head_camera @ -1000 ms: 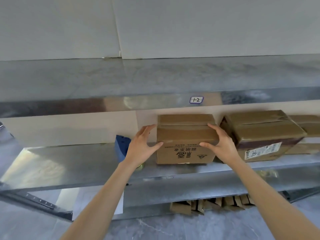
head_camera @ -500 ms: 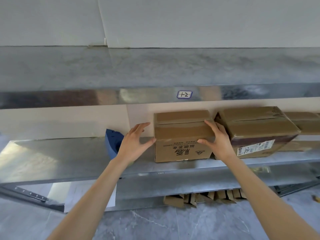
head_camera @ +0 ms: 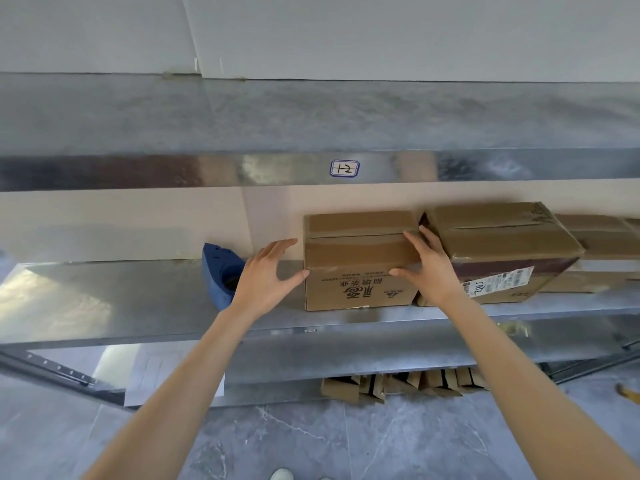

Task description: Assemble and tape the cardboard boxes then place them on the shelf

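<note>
Brown taped cardboard box (head_camera: 360, 258), lengthwise along the grey metal shelf (head_camera: 138, 299), print upside down.
Left hand (head_camera: 263, 282) and right hand (head_camera: 429, 271) touch it with straight fingers; grey stone floor (head_camera: 311, 441) below.

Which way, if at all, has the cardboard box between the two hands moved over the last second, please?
Yes. The cardboard box has slid right along the shelf, nearly closing the gap to the labelled box beside it.
</note>
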`<state>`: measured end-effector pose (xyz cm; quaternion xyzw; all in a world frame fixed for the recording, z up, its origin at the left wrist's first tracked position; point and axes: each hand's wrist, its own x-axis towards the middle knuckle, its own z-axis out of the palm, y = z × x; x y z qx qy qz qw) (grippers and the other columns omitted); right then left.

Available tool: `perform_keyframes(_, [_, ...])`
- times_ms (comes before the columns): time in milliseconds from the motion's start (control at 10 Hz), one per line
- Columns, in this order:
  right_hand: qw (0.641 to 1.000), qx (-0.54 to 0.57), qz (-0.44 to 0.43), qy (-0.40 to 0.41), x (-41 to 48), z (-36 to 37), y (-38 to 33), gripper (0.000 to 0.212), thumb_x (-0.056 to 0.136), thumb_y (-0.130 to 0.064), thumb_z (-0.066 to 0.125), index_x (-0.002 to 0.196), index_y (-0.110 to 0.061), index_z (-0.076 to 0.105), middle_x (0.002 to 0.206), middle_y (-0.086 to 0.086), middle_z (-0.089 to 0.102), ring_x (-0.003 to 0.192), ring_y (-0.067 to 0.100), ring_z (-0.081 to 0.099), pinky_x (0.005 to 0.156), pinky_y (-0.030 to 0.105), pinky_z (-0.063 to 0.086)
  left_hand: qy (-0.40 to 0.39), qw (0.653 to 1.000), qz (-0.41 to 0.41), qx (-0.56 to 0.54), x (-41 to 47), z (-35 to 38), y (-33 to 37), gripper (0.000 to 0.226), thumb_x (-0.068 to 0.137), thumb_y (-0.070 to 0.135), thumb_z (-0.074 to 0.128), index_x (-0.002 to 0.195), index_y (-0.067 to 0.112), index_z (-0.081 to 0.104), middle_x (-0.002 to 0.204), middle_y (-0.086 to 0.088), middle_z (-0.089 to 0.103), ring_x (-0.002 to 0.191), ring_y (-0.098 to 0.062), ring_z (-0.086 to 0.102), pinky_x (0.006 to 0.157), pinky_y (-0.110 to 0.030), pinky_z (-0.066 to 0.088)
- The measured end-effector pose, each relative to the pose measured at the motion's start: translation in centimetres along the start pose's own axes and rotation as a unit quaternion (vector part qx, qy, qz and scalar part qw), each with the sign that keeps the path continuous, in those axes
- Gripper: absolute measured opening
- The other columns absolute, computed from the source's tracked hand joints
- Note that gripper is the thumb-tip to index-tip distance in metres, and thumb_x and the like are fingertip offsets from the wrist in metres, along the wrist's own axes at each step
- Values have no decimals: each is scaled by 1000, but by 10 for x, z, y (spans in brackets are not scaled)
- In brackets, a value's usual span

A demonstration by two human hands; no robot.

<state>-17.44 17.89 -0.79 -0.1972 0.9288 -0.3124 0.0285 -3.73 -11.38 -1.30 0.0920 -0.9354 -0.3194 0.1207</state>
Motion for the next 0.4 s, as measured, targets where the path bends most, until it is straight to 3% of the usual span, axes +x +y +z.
perform_keyframes(200, [996, -67, -35, -40, -2, -10, -12, 85, 79, -48, 76, 151, -25, 35, 164, 1, 10, 151, 19, 6, 118, 43, 28, 34, 998, -8, 56, -8, -13, -1, 58, 89, 50, 64, 140, 28, 47, 135, 9, 55, 123, -20, 49, 100, -38, 34])
perform_keyframes(300, [992, -102, -68, -45, -6, -11, -27, 79, 84, -56, 67, 151, -29, 34, 163, 0, 15, 151, 18, 6, 118, 45, 27, 54, 993, 5, 102, -11, -24, -4, 58, 90, 49, 63, 141, 27, 48, 130, 8, 58, 122, -21, 47, 97, -39, 33])
perform_keyframes(400, [980, -148, -134, -4, -8, -6, -42, 68, 90, -55, 59, 149, -33, 34, 158, 1, 29, 149, 24, 16, 115, 48, 31, 63, 984, 9, 165, -12, -35, -4, 58, 90, 49, 62, 141, 25, 50, 131, 4, 59, 121, -24, 46, 95, -38, 35])
